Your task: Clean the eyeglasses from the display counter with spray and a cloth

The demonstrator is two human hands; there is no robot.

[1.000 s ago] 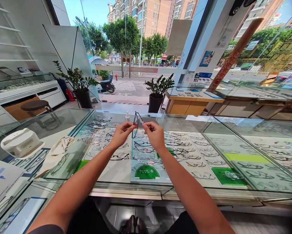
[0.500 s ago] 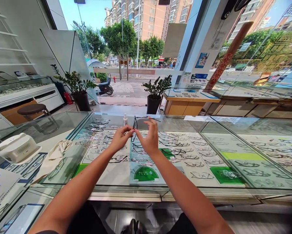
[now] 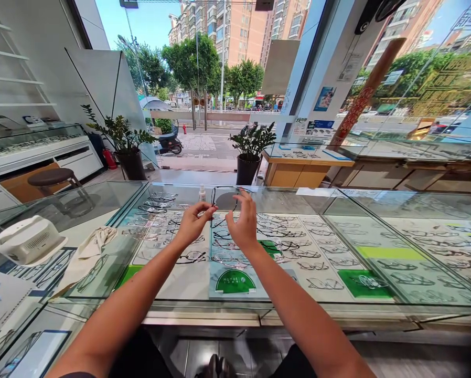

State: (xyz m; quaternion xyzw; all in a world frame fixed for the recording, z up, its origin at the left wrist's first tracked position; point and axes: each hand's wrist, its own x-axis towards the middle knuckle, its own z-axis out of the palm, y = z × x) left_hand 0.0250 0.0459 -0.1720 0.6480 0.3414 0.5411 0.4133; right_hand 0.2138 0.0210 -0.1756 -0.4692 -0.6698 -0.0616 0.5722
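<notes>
Two bare hands show in the head view, lifted over a glass tabletop [image 3: 204, 305], with a dark, thin-rimmed pair of eyeglasses [image 3: 213, 197] between them. The left hand [image 3: 194, 224] pinches the left side of the eyeglasses between thumb and fingertips. The right hand [image 3: 243, 220] is at their other side, its thumb and fingers set apart in a curve around that side; whether the fingertips grip the rim, I cannot tell. The frame stands roughly upright, clear of the glass.

Just left of the eyeglasses, a small white bottle [image 3: 202, 194] stands toward the far edge. Beneath the glass run rows of spectacles [image 3: 290, 233], and nearer the person lies a green half-round sign [image 3: 235, 282] with white lettering. On the left part of the tabletop are a crumpled beige cloth [image 3: 88, 249], a white device [image 3: 29, 239] and a white sheet [image 3: 1, 294] at the picture's edge.

Beyond the tabletop, a round stool [image 3: 51, 177] stands at left, and two potted plants stand before the street, one at left [image 3: 128, 139] and one near the middle [image 3: 251, 144].
</notes>
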